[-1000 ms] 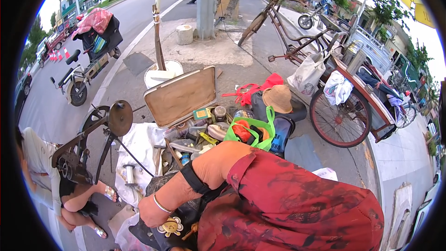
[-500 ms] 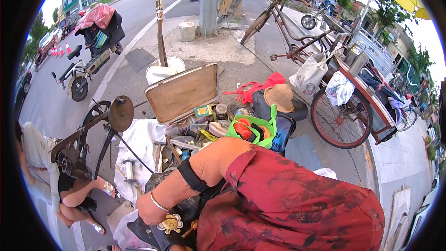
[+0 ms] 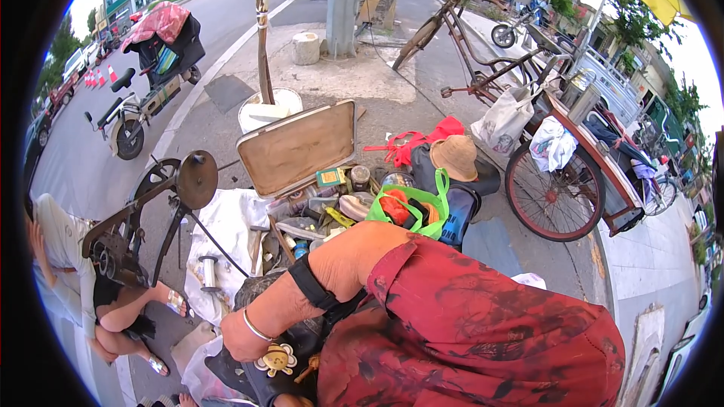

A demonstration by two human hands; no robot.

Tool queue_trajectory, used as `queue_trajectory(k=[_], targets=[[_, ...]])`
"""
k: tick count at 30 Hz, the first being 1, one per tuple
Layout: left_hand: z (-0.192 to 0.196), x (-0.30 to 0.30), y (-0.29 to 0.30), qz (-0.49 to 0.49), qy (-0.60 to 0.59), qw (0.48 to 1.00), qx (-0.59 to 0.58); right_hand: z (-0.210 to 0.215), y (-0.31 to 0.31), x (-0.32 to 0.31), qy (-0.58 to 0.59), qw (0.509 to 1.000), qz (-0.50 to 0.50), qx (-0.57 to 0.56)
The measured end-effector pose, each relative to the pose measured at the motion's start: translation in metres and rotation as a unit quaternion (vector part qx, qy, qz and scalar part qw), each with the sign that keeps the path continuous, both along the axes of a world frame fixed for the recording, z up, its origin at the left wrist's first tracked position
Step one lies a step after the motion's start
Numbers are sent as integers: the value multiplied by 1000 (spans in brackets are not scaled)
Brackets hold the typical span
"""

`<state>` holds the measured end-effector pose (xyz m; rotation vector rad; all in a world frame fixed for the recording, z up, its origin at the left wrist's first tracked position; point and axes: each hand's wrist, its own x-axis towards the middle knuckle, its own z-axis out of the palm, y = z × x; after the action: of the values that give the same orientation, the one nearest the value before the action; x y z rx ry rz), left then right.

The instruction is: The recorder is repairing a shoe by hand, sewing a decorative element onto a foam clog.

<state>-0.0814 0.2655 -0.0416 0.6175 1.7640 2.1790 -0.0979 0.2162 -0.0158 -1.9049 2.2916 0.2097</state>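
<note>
My right hand [image 3: 243,338], with a silver bangle at the wrist and a black band below the elbow, is curled closed over a black, leather-like piece [image 3: 264,378]. Its fingertips are hidden, so what it grips cannot be made out. Beside it on the black material is a gold flower-shaped ornament [image 3: 277,359]. Close to that sticks up a small orange-brown handle-like piece [image 3: 308,369]. Only a sliver of my left hand [image 3: 292,401] shows at the lower edge, its fingers out of sight. The wide red patterned sleeve [image 3: 483,309] covers much of the near view.
An open case [image 3: 299,149] of tools and jars stands ahead, beside a green bag [image 3: 422,211]. A hand-cranked machine [image 3: 151,218] stands left, by a seated person [image 3: 68,256]. White cloth [image 3: 226,230] holds a spool-shaped piece [image 3: 210,275]. A cart [image 3: 554,188] stands right.
The seated person at left has moved a hand up. The view has shifted slightly, and traffic at far left has changed. My right hand stays closed in nearly the same place.
</note>
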Motion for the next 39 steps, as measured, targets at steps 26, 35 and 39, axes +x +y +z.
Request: queue_trajectory(k=[26,35,39], targets=[[-31,173,-168,266,-283,921,-40,29,31,9,-180,979,-92,24],[-9,178,-184,204,-310,928,16,19,23,27,-174,976,-128,34],[-7,175,-193,175,-323,928,65,17,26,23,-196,973,-125,-5]])
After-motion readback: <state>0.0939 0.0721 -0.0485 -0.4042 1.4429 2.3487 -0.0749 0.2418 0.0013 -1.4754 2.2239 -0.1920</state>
